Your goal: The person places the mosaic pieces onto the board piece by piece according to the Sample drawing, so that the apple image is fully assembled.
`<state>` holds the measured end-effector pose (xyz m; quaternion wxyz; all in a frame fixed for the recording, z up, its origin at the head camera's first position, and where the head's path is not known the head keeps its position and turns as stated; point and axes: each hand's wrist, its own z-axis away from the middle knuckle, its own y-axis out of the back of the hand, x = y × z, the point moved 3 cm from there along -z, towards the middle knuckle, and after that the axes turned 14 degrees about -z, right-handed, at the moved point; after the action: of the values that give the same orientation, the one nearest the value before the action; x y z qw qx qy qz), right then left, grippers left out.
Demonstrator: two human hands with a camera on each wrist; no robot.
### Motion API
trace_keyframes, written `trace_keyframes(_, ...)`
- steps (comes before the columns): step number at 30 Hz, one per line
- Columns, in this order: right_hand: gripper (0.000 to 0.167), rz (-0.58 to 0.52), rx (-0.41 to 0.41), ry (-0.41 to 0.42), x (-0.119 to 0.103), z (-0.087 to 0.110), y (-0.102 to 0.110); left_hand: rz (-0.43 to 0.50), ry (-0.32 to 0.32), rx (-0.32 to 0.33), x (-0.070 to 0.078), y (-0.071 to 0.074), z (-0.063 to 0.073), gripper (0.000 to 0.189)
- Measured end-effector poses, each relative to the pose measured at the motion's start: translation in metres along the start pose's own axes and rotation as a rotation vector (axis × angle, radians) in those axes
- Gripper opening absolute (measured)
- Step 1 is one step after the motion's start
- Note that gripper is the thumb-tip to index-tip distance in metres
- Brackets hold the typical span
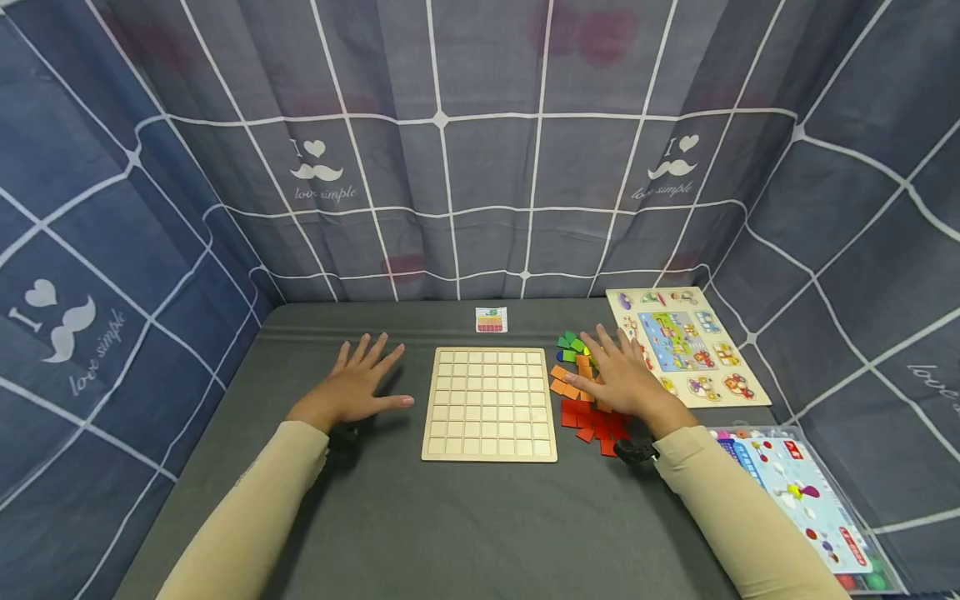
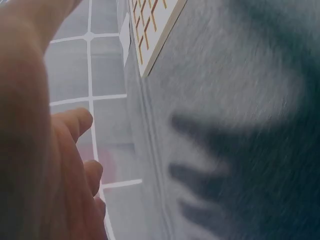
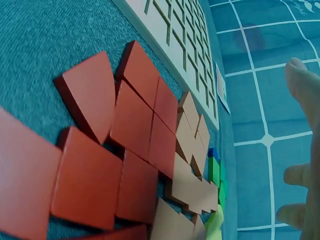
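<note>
My left hand (image 1: 352,392) hovers over the table to the left of a wooden grid board (image 1: 489,406), fingers spread and nothing held. On the board's other side, my right hand (image 1: 626,379) is spread above a cluster of flat coloured tiles, also holding nothing. Red tiles (image 1: 592,421) lie nearest me, orange tiles (image 1: 567,382) beyond them, and green tiles (image 1: 572,340) at the far end; the hand hides part of the cluster. In the right wrist view, the red tiles (image 3: 87,177) lie flat beside the board (image 3: 175,35). The board's squares hold no tiles.
Behind the board lies a small printed card (image 1: 491,320). A wooden picture puzzle board (image 1: 731,354) is at the back right, with a clear plastic box (image 1: 813,500) of coloured balls nearer, beside my right forearm. A checked curtain (image 1: 487,167) encloses the table (image 1: 480,533).
</note>
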<state>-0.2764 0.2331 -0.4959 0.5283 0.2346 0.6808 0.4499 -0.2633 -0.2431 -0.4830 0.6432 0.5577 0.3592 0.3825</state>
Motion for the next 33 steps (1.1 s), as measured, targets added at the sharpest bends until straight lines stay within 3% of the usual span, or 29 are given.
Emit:
trace_keyframes(17, 0.092, -0.112, 0.009, 0.011, -0.004, -0.010, -0.023, 0.103, -0.051, 0.021, 0.035, -0.037, -0.009, 0.119)
trace_keyframes(26, 0.088, -0.150, 0.013, -0.011, -0.001, -0.015, -0.030, 0.185, -0.079, -0.014, 0.056, -0.046, -0.007, 0.132)
trace_keyframes(33, 0.087, -0.157, 0.014, -0.012, 0.001, -0.018, -0.032, 0.200, -0.078, 0.010, 0.063, -0.055, -0.004, 0.141)
